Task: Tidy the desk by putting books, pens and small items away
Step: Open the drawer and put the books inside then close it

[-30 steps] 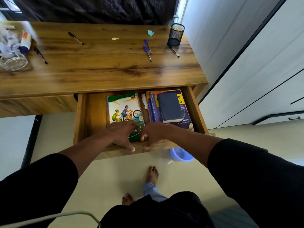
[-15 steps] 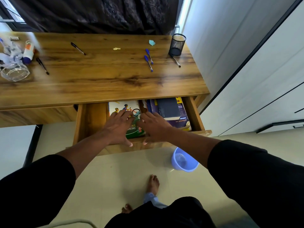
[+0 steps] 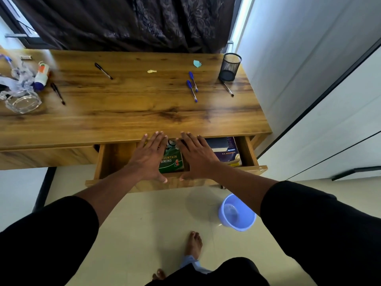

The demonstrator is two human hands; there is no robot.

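The wooden drawer (image 3: 115, 157) under the desk top (image 3: 132, 112) stands partly open, with books inside. My left hand (image 3: 150, 157) and my right hand (image 3: 195, 157) lie flat, fingers spread, over the drawer, thumbs on its front edge. Between them shows a green mountain-biking book (image 3: 172, 163). A purple book stack (image 3: 226, 150) lies at the drawer's right. On the desk lie two blue pens (image 3: 192, 86), a black pen (image 3: 103, 71), another black pen (image 3: 58, 93) and a pen (image 3: 228, 89) beside a black mesh pen cup (image 3: 229, 67).
At the desk's left end sit a glass ashtray (image 3: 23, 103), crumpled plastic (image 3: 18, 79) and a glue bottle (image 3: 41, 76). Small paper scraps (image 3: 196, 63) lie near the back. A blue plastic bucket (image 3: 237, 213) stands on the floor by my bare feet. White cupboards stand right.
The drawer has slid in toward the desk; less of the books shows. Both hands moved forward with it and flattened out, fingers now reaching the desk's front edge.
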